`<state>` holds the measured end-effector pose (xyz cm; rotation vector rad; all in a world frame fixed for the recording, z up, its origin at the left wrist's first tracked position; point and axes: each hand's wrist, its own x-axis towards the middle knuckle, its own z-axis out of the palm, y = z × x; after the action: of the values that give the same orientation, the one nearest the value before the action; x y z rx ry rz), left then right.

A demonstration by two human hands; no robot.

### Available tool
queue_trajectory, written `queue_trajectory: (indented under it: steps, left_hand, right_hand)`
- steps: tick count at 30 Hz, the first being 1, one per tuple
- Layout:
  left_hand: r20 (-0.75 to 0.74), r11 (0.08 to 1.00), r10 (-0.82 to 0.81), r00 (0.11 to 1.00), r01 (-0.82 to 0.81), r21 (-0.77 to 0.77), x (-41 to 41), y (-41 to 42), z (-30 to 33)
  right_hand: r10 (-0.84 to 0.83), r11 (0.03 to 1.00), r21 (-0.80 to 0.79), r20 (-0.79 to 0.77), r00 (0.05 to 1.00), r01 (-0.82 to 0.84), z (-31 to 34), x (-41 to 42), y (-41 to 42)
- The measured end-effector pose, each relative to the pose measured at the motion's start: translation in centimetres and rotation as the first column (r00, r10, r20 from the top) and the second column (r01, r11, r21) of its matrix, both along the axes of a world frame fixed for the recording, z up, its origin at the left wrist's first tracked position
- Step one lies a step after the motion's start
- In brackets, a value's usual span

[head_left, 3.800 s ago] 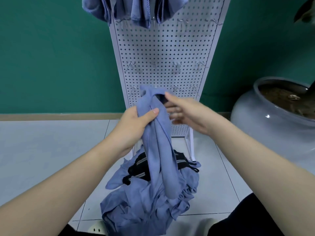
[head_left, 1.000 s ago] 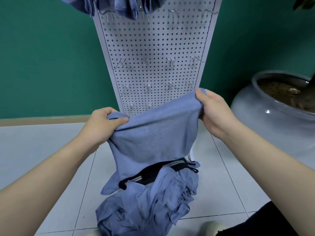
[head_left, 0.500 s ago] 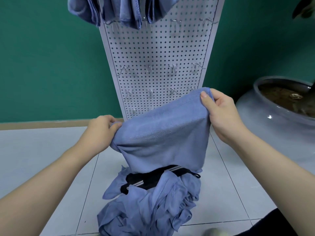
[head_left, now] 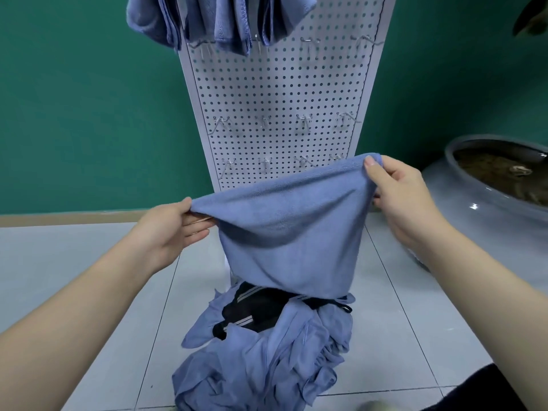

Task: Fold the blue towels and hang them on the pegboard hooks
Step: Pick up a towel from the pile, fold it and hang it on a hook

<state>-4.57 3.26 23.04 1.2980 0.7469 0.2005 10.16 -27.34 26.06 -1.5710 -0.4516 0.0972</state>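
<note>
A blue towel hangs spread between my two hands in front of the white pegboard. My left hand pinches its lower left corner, and my right hand pinches the higher right corner, so the top edge slants up to the right. Several folded blue towels hang from hooks at the top of the board. Rows of bare metal hooks stick out lower down. On the floor below lies a heap of loose blue towels over a black basket.
A large grey ceramic pot with soil stands at the right, close to my right forearm. Behind the pegboard is a green wall. Pale floor tiles spread left of the heap. A dark trouser leg shows at bottom right.
The towel went from a bunched strip to a sheet stretched between both hands. In the last second my left hand shifted its hold to the corner and the towel rose clear of the heap.
</note>
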Motion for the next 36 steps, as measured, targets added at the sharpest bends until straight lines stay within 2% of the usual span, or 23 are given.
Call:
queue_trajectory:
  steps: [3, 6, 9, 13, 17, 20, 24, 27, 36]
  left_hand:
    - [0.055, 0.999, 0.024, 0.998, -0.023, -0.027, 0.4, 0.0, 0.0]
    - [0.096, 0.998, -0.058, 0.994, 0.06, -0.014, 0.4, 0.0, 0.1]
    - [0.144, 0.99, -0.116, 0.983, 0.102, 0.101, 0.1, -0.1, 0.5]
    - [0.259, 0.962, 0.028, 0.966, -0.096, 0.256, -0.2, -0.2, 1.0]
    - [0.343, 0.908, 0.127, 0.931, -0.248, 0.338, -0.3, -0.6, 1.3]
    - [0.38, 0.913, 0.15, 0.913, -0.275, 0.301, -0.4, -0.5, 1.5]
    - [0.421, 0.97, 0.13, 0.898, -0.202, 0.132, -0.5, -0.4, 2.2]
    - [0.438, 0.978, 0.139, 0.888, -0.192, 0.079, -0.6, -0.8, 2.5]
    - [0.506, 0.965, 0.12, 0.854, -0.22, 0.143, -1.0, -0.7, 3.1]
  right_hand:
    - [-0.007, 0.999, -0.032, -0.077, 0.997, 0.004, -0.6, 0.6, 0.1]
    - [-0.019, 0.998, -0.059, -0.138, 0.99, 0.011, -1.0, 1.1, 0.2]
    - [-0.043, 0.997, -0.065, -0.169, 0.985, 0.032, -1.1, 1.5, 0.2]
    - [-0.095, 0.995, -0.036, -0.183, 0.979, 0.089, -1.2, 2.2, -0.3]
    - [-0.094, 0.996, -0.023, -0.165, 0.982, 0.092, -1.4, 2.3, -0.2]
    - [-0.076, 0.997, 0.02, -0.162, 0.984, 0.081, -1.4, 2.2, 0.0]
    - [-0.031, 0.993, 0.104, -0.195, 0.98, 0.053, -0.9, 2.0, 0.2]
    - [-0.014, 0.992, 0.12, -0.207, 0.978, 0.04, -1.0, 2.0, 0.2]
    - [0.022, 0.999, 0.043, -0.088, 0.996, -0.018, -1.1, 2.3, -0.2]
